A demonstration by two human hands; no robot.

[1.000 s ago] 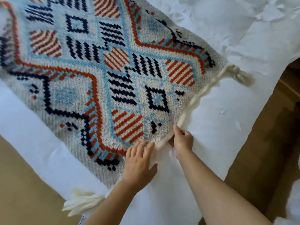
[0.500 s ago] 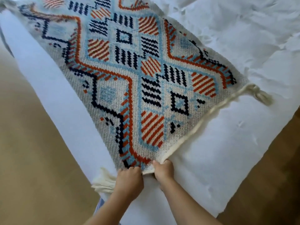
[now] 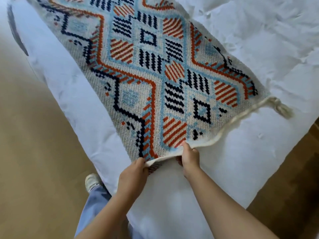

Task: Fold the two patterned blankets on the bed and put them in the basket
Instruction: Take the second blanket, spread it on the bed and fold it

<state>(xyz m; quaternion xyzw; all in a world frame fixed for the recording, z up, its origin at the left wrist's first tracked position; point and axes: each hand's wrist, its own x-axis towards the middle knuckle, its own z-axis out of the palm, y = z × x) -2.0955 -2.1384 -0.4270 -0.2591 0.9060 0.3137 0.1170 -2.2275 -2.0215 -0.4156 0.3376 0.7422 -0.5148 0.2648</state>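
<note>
A knitted patterned blanket (image 3: 151,78) in cream, light blue, orange and navy lies spread across the white bed (image 3: 241,152). A cream tassel (image 3: 280,107) hangs off its right corner. My left hand (image 3: 133,171) and my right hand (image 3: 189,157) both pinch the blanket's near cream edge, a short way apart, and lift it slightly off the sheet. The near left corner of the blanket is tucked under between my hands. Only one blanket is in view, and no basket is visible.
The bed's corner points toward me, with tan floor (image 3: 34,152) on the left and brown floor (image 3: 293,195) on the right. My leg in blue trousers and a white shoe (image 3: 91,181) stand by the bed's left side. A dark object (image 3: 17,35) lies at upper left.
Both hands have closed on the blanket's near edge and raised it. The near left tassel has gone out of sight. My view has shifted, so the blanket sits further right and up.
</note>
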